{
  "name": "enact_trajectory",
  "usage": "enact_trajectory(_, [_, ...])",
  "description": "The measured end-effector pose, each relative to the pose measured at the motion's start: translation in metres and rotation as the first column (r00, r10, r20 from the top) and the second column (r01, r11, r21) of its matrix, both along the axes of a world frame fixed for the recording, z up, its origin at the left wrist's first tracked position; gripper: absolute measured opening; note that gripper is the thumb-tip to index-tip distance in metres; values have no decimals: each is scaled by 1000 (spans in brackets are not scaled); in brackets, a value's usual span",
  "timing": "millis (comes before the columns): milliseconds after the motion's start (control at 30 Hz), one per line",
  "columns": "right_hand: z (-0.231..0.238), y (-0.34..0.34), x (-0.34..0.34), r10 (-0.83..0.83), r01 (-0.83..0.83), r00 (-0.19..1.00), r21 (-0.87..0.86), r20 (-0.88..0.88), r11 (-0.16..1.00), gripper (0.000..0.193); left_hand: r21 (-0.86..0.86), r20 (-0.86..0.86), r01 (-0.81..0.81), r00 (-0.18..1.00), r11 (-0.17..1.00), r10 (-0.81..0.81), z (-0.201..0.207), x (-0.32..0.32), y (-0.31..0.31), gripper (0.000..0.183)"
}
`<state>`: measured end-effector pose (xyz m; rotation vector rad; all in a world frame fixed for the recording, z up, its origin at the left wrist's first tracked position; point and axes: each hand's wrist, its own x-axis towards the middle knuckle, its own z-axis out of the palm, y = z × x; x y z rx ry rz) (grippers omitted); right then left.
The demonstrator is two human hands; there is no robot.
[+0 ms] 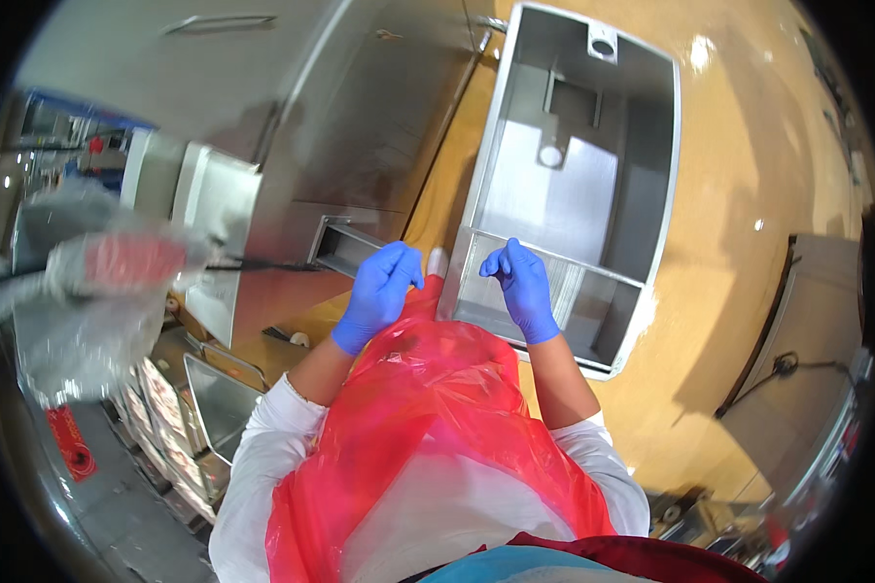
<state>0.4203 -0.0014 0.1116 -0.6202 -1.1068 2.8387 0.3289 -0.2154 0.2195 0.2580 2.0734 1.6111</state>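
My left hand (pixel 384 287), in a blue glove, is closed in a loose fist in front of my body, beside the red plastic apron (pixel 418 379) I wear. Its palm is turned away, so whatever it may hold is hidden. My right hand (pixel 523 289), also blue-gloved, has its fingers curled in, with nothing seen between them. In the picture it overlaps the near end of a deep metal tub (pixel 663 194), which has a divider across it; whether hand and tub touch I cannot tell.
Large metal cabinet panels (pixel 360 126) stand at the far left, beside a small open metal box (pixel 345 248). A plastic-wrapped object on an arm (pixel 131 262) juts in at left, blurred. Brown flooring (pixel 729 146) lies right of the tub, with a boxy panel (pixel 797 360) beyond.
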Motion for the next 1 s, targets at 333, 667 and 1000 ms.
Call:
enact_trajectory(333, [9, -38, 76, 135, -255, 953, 474, 273, 843, 35, -682, -145, 70, 963, 728, -228, -66, 105, -258, 35])
enact_trajectory(667, [15, -217, -107, 86, -96, 993, -126, -85, 987, 39, -886, 130, 46, 980, 462, 151, -234, 437, -532, 36])
enact_trajectory(1000, [52, -320, -302, -729, 761, 601, 514, -328, 396, 28, -863, 281, -27, 805, 505, 522, -140, 506, -478, 33])
